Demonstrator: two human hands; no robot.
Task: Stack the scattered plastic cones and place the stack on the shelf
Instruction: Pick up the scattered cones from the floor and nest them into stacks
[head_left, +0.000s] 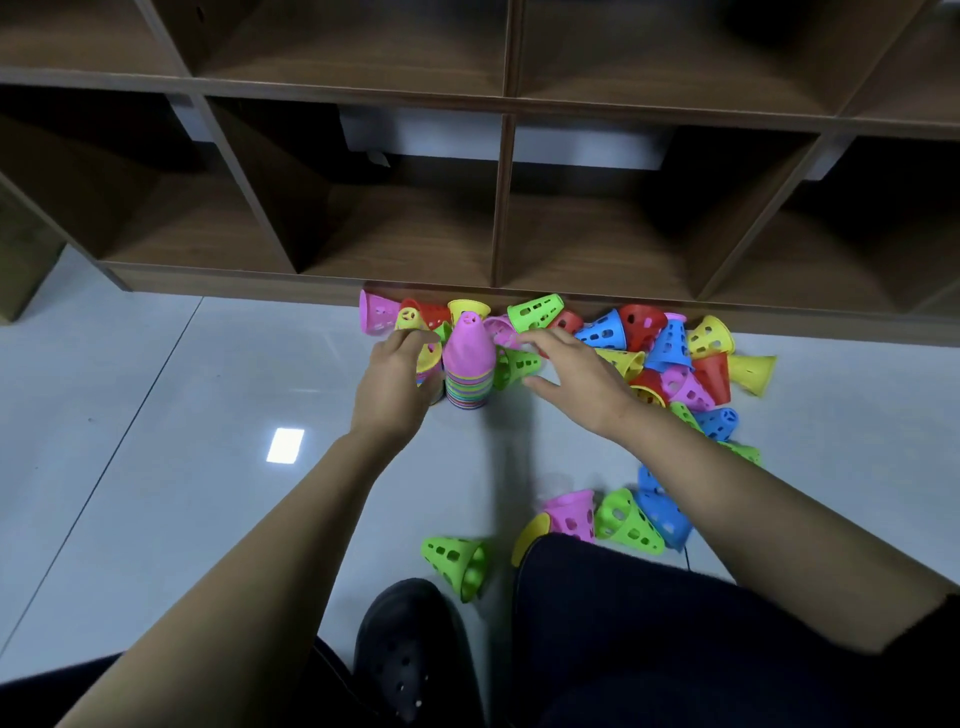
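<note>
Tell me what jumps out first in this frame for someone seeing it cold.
The upright stack of cones, pink on top, stands on the floor in front of the wooden shelf, between both hands: the left hand curls over a yellow cone beside it, the right hand reaches in open. To the right, a bright heap of loose cones lies along the shelf's foot.

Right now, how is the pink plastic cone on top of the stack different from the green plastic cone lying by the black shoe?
The pink plastic cone stands upright, tip up; the green plastic cone lies on its side. The pink cone caps the colourful stack of cones; the green cone lies alone on the floor by the black shoe. Both share the same cone shape.
</note>
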